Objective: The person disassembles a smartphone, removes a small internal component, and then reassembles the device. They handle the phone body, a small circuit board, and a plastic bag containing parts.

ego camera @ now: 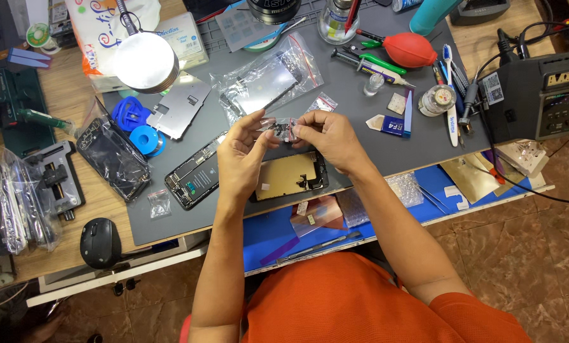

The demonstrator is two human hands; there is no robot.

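Where both hands' fingers (268, 127) pinch it, the clear bag (282, 127) hides its contents — unreadable.

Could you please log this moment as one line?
left hand: holds small bag | right hand: holds same bag | below: open phone on grey mat

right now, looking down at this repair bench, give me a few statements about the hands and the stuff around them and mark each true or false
1. Both hands, left hand and right hand, pinch one small clear bag between them. True.
2. The small clear bag lies flat on the grey mat. False: it is held up above the mat.
3. An opened phone lies on the mat beside the left hand. True.
4. The red air blower lies at the near edge of the bench. False: it lies at the far side of the mat.
5. The computer mouse sits under the right hand. False: it sits at the near left, untouched.
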